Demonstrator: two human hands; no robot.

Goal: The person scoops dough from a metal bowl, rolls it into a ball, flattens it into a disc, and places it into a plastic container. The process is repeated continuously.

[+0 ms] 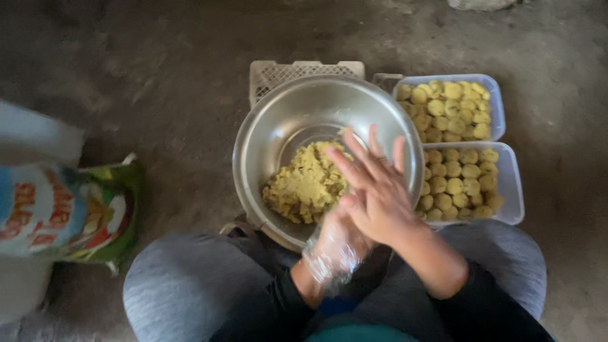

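The wide, shiny steel bowl (278, 136) sits tipped toward the seated person's knees, resting on a pale plastic crate (272, 73), so the crumbly yellow dough (307, 183) heaped in its near side stays within easy reach. Just right of it, two clear plastic trays (510, 190) of small yellow dough balls (459, 177) lie close by (handy for setting down each piece). The right hand (373, 190) lies flat, fingers stretched, palm pressed over the left hand (335, 247), which wears a thin clear plastic glove. Whether anything is between the palms I cannot tell. A printed sack (63, 212) stands to the left.
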